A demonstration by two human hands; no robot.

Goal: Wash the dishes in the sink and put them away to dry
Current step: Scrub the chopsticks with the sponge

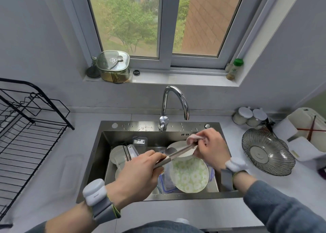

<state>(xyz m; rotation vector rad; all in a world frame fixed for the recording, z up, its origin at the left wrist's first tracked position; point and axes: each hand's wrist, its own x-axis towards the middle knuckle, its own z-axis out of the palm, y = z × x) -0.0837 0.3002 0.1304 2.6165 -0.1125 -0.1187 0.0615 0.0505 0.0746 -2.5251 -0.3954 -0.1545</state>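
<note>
Here, over the sink:
Left hand: the left hand (pixel 139 172) is curled tight round the near end of a bunch of metal chopsticks (pixel 178 152). The fingers wrap all the way round them.
Right hand: the right hand (pixel 209 147) is bunched round a pink cloth (pixel 192 138). It pinches the cloth onto the far end of the chopsticks, so the cloth touches them.
Chopsticks: they lie slanted in the air above the sink, from the left hand up to the right hand.
Sink: the steel sink (pixel 105 144) is in the middle of the counter, with water drops on its far rim.
Green plate: a plate with green and white flowers (pixel 191 175) leans tilted in the near right part of the sink, under the hands.
White dish: a white dish (pixel 178 145) sits just beyond the green plate, right under the chopsticks.
Clear box: a see-through box with a blue edge (pixel 165 185) is beside the green plate, on its left.
Left side of the sink: a round metal lid (pixel 117 153) and a pair of dark chopsticks (pixel 127 152) lie there.
Tap: the shiny bent tap (pixel 174 102) stands at the far side of the sink. I cannot tell if water runs.
Drying rack: a black wire rack (pixel 26 127) stands on the counter, far to the left.
Glass bowl: a ribbed glass bowl (pixel 268 151) sits on the counter to the right of the sink.
Window sill: a green jar with a lid (pixel 113 68) is on the left end and a small bottle with a green cap (pixel 234 69) on the right end.
Wrists: each wrist wears a white and grey band (pixel 96 192).
</note>
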